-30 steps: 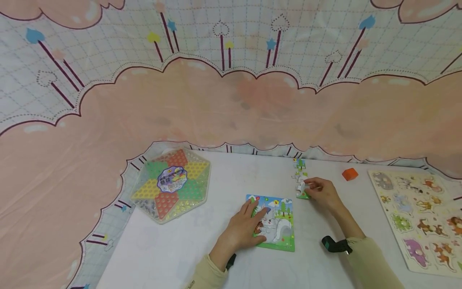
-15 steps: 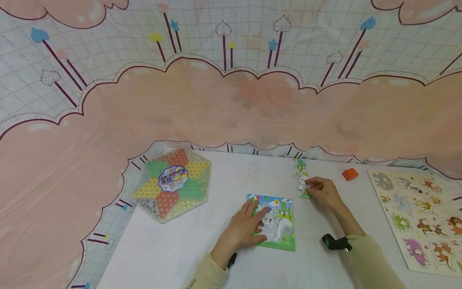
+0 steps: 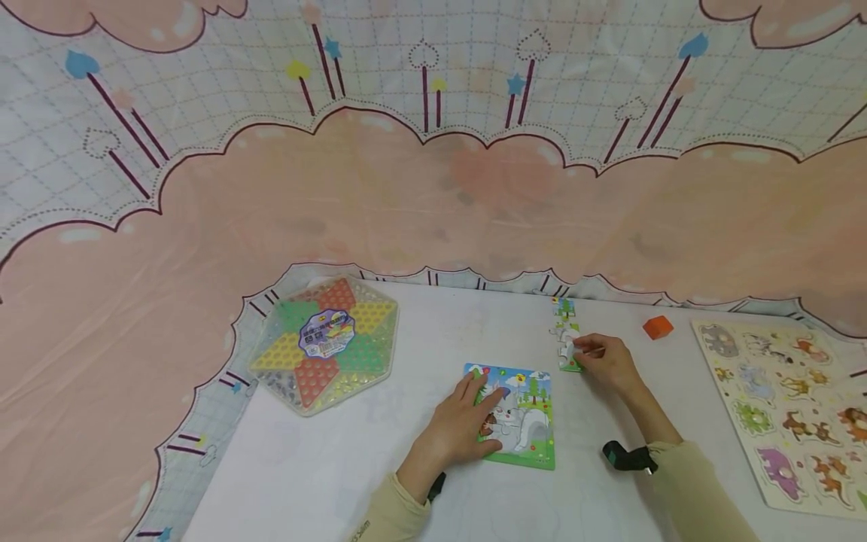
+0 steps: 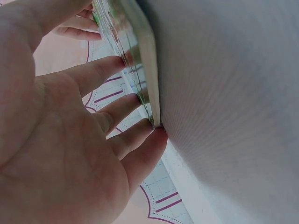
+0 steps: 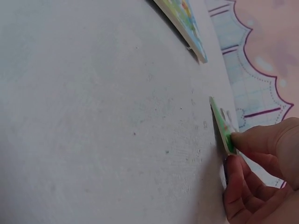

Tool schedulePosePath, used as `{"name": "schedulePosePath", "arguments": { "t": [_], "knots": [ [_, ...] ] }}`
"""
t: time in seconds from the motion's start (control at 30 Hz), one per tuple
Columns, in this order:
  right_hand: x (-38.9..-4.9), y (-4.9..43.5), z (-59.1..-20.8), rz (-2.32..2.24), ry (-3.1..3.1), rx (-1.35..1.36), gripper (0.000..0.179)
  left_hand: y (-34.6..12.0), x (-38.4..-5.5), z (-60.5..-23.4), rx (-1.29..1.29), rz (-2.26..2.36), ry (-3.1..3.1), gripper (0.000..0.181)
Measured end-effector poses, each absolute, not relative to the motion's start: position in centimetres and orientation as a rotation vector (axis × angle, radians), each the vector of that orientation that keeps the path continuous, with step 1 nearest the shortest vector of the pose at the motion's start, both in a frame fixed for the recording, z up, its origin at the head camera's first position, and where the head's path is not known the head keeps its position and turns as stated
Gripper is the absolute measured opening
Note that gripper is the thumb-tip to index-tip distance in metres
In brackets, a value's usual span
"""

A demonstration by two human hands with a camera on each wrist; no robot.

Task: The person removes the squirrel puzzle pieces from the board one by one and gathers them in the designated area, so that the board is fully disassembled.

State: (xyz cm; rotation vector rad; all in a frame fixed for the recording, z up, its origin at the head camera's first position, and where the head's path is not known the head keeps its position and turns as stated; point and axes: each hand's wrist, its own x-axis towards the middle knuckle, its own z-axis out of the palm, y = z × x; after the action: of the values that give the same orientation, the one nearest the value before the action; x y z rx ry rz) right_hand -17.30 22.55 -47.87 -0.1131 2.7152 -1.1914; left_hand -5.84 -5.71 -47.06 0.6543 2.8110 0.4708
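Observation:
A square squirrel jigsaw puzzle (image 3: 520,421) lies on the white table, and my left hand (image 3: 455,427) rests on its left side with fingers spread. The left wrist view shows those fingertips (image 4: 135,99) along the puzzle's surface and edge. Farther back to the right is a short column of loose jigsaw pieces (image 3: 564,316). My right hand (image 3: 606,363) is at the near end of that column, pinching the nearest jigsaw piece (image 3: 567,357) by its right edge. In the right wrist view the thumb lies on the piece's green corner (image 5: 230,142), with curled fingers beside it.
A hexagonal Chinese checkers board (image 3: 362,339) in clear wrapping lies at the left. An orange block (image 3: 658,327) sits right of the loose pieces. At the far right is a wooden animal peg puzzle (image 3: 738,376). A patterned cloth (image 3: 420,203) hangs behind the table.
The nearest jigsaw piece has shifted very slightly to the right with my right hand's fingers on it. My left hand stays on the squirrel puzzle.

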Motion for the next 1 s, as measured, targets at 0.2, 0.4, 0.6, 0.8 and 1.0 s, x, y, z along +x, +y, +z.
{"name": "schedulePosePath", "arguments": {
  "t": [0.2, 0.4, 0.6, 0.8, 1.0],
  "knots": [
    [-17.04, 22.30, -48.15, -1.158, 2.759, -0.100, 0.027, -5.74, -5.84, -47.15, 0.662, 0.461, 2.820, 0.076],
    [-16.90, 22.35, -48.03, -1.134, 2.713, -0.061, 0.040, -5.73, -5.88, -47.12, 0.660, 0.464, 2.815, 0.076],
    [-16.64, 22.41, -47.86, -1.135, 2.677, -0.103, 0.052, -5.73, -5.89, -46.97, 0.656, 0.461, 2.812, 0.076],
    [-16.56, 22.50, -47.98, -1.163, 2.697, -0.151, 0.048, -5.70, -5.85, -46.97, 0.649, 0.461, 2.807, 0.076],
    [-16.53, 22.51, -48.06, -1.188, 2.706, -0.182, 0.047, -5.64, -5.90, -47.02, 0.643, 0.460, 2.804, 0.076]
  ]
}}
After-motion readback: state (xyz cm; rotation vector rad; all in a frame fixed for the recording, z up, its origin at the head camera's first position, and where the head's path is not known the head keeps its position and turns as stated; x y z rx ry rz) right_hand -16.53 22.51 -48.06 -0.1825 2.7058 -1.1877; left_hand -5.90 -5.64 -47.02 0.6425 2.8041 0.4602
